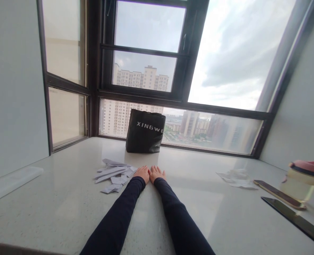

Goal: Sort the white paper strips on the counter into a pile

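Observation:
Both my arms, in dark long sleeves, stretch straight ahead over a pale stone sill (66, 209). My left hand (142, 173) and my right hand (157, 173) lie flat, palms down, side by side and touching, fingers stretched out and holding nothing. Just left of my left hand lies a loose pile of white paper strips and scraps (113, 173); the nearest scraps are at my left wrist. Behind my hands, against the window, stands a black bag (145, 132) with white lettering.
At the right lie crumpled white paper (236, 178), a phone (277, 193), a dark flat device (296, 220) and a clear bottle with a pink lid (303, 182). A long pale flat object (10, 182) lies at the far left. Windows and walls close in the sill.

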The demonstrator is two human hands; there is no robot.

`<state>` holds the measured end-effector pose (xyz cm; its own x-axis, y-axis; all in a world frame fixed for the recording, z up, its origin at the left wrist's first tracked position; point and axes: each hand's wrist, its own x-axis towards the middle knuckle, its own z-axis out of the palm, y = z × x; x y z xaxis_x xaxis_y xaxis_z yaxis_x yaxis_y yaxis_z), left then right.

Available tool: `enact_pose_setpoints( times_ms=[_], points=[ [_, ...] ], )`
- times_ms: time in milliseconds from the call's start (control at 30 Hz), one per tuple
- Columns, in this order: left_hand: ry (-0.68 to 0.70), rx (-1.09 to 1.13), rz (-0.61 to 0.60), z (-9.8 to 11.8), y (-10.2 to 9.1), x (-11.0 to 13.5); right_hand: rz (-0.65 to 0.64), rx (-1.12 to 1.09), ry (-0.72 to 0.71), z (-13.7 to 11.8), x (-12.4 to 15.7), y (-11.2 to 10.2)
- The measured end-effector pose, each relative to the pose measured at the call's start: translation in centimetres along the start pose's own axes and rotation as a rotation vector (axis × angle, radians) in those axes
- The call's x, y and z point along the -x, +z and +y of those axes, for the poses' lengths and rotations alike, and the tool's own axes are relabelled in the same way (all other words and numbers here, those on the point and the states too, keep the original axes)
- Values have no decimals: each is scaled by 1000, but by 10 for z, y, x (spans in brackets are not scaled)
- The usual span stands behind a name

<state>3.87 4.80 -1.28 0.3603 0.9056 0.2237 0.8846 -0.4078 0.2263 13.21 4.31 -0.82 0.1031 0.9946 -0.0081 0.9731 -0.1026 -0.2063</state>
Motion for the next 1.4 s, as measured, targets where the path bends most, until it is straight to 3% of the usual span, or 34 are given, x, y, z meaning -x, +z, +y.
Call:
enact_pose_setpoints(
  times_ms=[467, 1400],
  points=[
    [95, -10, -8, -8, 1, 2, -20, 13, -55, 3, 4, -4],
    [113, -24, 7, -9, 4, 2, 13, -14, -75, 5, 5, -4]
  ],
)
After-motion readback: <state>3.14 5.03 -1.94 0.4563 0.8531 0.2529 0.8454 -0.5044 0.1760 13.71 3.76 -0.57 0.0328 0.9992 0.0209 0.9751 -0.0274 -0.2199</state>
